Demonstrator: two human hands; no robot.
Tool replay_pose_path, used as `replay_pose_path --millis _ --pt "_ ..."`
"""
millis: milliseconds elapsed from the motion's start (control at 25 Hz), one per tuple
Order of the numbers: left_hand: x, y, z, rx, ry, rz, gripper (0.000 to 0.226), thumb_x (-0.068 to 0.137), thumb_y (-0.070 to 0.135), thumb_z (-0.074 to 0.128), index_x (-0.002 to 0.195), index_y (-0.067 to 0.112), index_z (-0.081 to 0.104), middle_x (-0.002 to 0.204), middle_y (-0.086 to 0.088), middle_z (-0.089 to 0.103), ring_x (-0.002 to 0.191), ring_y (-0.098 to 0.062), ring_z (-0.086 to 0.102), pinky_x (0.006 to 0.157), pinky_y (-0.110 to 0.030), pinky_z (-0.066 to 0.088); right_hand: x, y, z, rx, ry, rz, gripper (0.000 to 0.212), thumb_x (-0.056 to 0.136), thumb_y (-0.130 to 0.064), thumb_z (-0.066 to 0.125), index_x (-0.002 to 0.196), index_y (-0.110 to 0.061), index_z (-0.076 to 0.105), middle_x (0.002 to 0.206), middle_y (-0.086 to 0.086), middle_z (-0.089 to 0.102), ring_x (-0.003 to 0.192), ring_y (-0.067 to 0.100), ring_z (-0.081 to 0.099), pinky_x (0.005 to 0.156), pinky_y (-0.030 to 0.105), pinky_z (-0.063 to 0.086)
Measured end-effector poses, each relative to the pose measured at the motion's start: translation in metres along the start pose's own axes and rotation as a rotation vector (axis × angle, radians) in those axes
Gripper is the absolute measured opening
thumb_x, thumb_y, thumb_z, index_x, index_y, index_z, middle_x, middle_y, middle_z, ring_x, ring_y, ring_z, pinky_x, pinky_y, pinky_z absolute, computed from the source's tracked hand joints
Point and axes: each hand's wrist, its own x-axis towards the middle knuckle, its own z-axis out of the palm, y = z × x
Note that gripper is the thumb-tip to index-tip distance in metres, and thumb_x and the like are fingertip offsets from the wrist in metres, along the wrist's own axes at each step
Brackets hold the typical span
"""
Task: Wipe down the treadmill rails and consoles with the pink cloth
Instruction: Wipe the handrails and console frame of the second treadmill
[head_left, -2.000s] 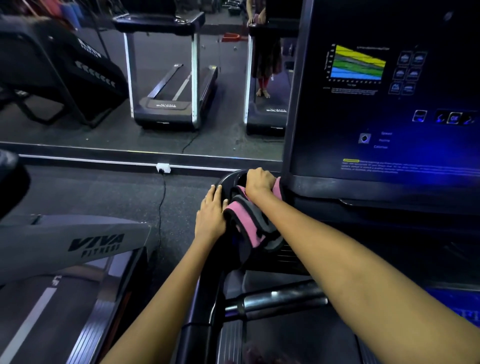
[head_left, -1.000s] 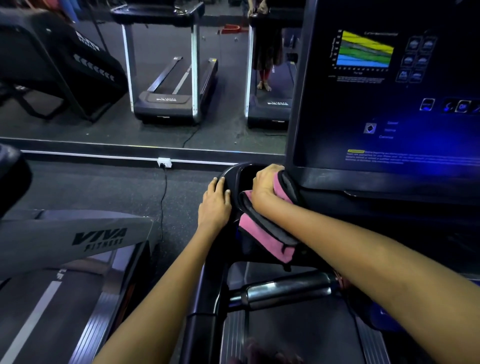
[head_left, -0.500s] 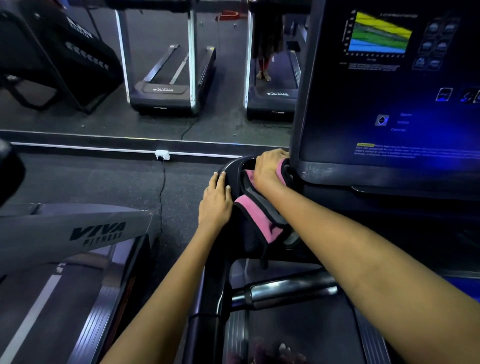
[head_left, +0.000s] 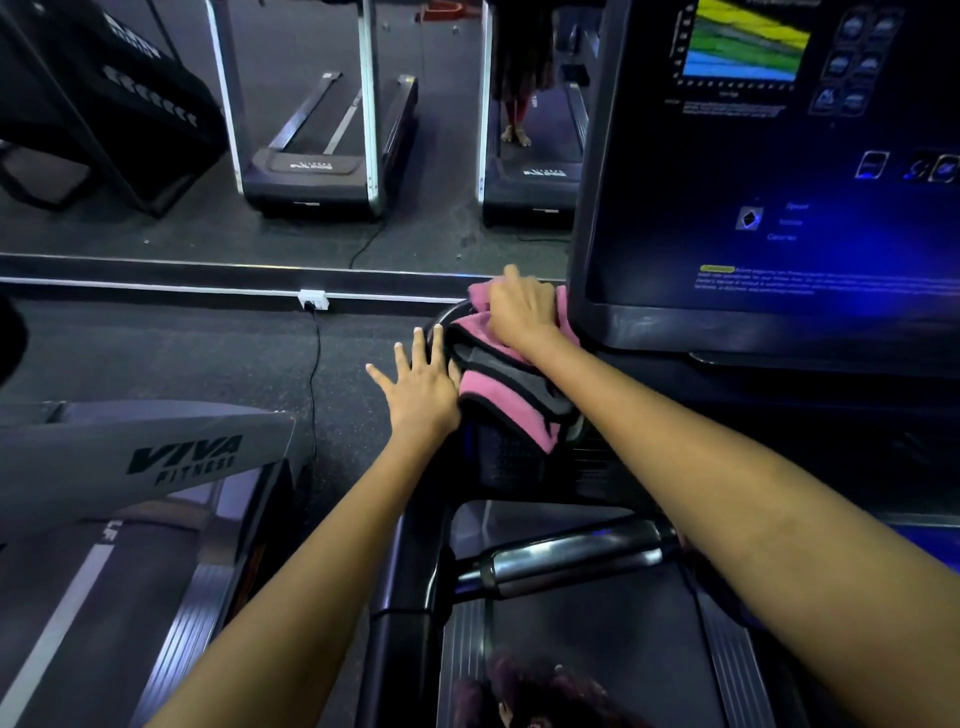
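Left hand (head_left: 418, 387) fingers newly splayed beside pink cloth (head_left: 498, 379).

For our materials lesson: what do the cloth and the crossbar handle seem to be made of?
pink cloth: soft plush fabric, probably microfibre, with grey bands; it folds and drapes limply.
crossbar handle: likely polished metal; it shows bright mirror-like highlights.
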Motion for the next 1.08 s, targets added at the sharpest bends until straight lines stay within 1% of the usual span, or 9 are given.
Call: replay_pose_path --millis 120,160,280,360,440,560,720,920,1080 --pt "-0.003 0.005 -0.003 -0.02 0.016 -0.014 0.053 0.101 0.035 0.016 0.149 0.023 -0.001 0.158 -0.002 -0.001 0.145 -0.03 -0.003 0.106 -0.068 -0.007 0.007 -0.002 -0.001 -0.168 -0.007 0.196 0.033 0.096 -0.016 0.039 0.124 -0.013 0.056 0.126 0.01 0.047 0.111 0.03 0.053 0.087 0.034 0.042" --pt "-0.003 0.005 -0.004 0.003 0.015 -0.01 0.054 0.1 0.033 0.02 0.149 0.022 0.0 0.158 -0.003 -0.001 0.145 -0.031 -0.004 0.104 -0.07 -0.007 0.007 -0.005 -0.002 -0.142 -0.006 0.173 0.033 0.096 -0.015 0.039 0.124 -0.013 0.056 0.126 0.011 0.047 0.111 0.031 0.053 0.088 0.036 0.042" --pt "-0.003 0.001 -0.007 0.121 -0.016 0.025 0.069 0.089 0.017 0.048 0.149 0.016 0.013 0.157 -0.008 -0.005 0.144 -0.034 -0.006 0.1 -0.074 -0.006 0.003 -0.012 0.0 0.096 -0.056 -0.092 0.03 0.091 -0.019 0.047 0.119 -0.017 0.058 0.121 0.011 0.048 0.109 0.034 0.053 0.087 0.041 0.043" --pt "-0.004 0.001 -0.007 0.134 -0.008 0.033 0.072 0.086 0.013 0.052 0.148 0.015 0.015 0.157 -0.009 -0.004 0.144 -0.035 -0.005 0.098 -0.075 -0.006 -0.004 -0.014 -0.001 0.097 -0.062 -0.166 0.03 0.091 -0.022 0.049 0.119 -0.02 0.057 0.12 0.01 0.047 0.109 0.034 0.053 0.086 0.042 0.042" --pt "-0.004 0.002 -0.007 0.078 0.015 0.019 0.067 0.093 0.02 0.042 0.149 0.02 0.006 0.158 -0.006 -0.001 0.144 -0.033 -0.004 0.099 -0.075 -0.007 -0.003 -0.011 -0.005 -0.037 -0.066 -0.082 0.032 0.095 -0.02 0.043 0.125 -0.016 0.053 0.125 0.01 0.046 0.113 0.034 0.052 0.087 0.041 0.042" --pt "-0.001 0.001 -0.005 -0.001 0.024 -0.036 0.052 0.101 0.034 0.021 0.149 0.027 0.003 0.158 -0.003 0.005 0.145 -0.03 -0.002 0.1 -0.073 -0.009 -0.01 -0.005 -0.008 -0.381 -0.139 0.088 0.038 0.099 -0.014 0.031 0.133 -0.008 0.045 0.134 0.01 0.045 0.123 0.028 0.045 0.093 0.036 0.041" --pt "0.0 -0.002 -0.005 -0.006 0.016 -0.043 0.052 0.101 0.038 0.021 0.149 0.031 0.003 0.157 -0.007 0.007 0.145 -0.03 -0.001 0.099 -0.073 -0.009 -0.027 -0.014 -0.002 -0.631 -0.339 0.046 0.036 0.097 -0.019 0.035 0.128 -0.014 0.053 0.127 0.003 0.056 0.117 0.025 0.053 0.095 0.036 0.042" --pt "0.004 -0.002 -0.006 -0.045 -0.037 -0.08 0.055 0.1 0.046 0.023 0.148 0.034 0.001 0.158 -0.006 0.005 0.145 -0.028 -0.003 0.1 -0.072 -0.01 -0.046 -0.015 -0.02 -0.549 -0.333 0.023 0.041 0.097 -0.027 0.039 0.135 -0.011 0.044 0.139 0.004 0.046 0.129 0.022 0.044 0.1 0.032 0.038" --pt "0.0 -0.003 -0.006 -0.036 -0.047 -0.048 0.067 0.095 0.052 0.034 0.149 0.032 -0.001 0.158 -0.008 0.004 0.145 -0.029 -0.002 0.101 -0.071 -0.008 -0.07 -0.018 -0.027 -0.414 -0.335 0.052 0.038 0.096 -0.024 0.043 0.131 -0.012 0.049 0.135 0.004 0.051 0.126 0.023 0.048 0.099 0.035 0.039"
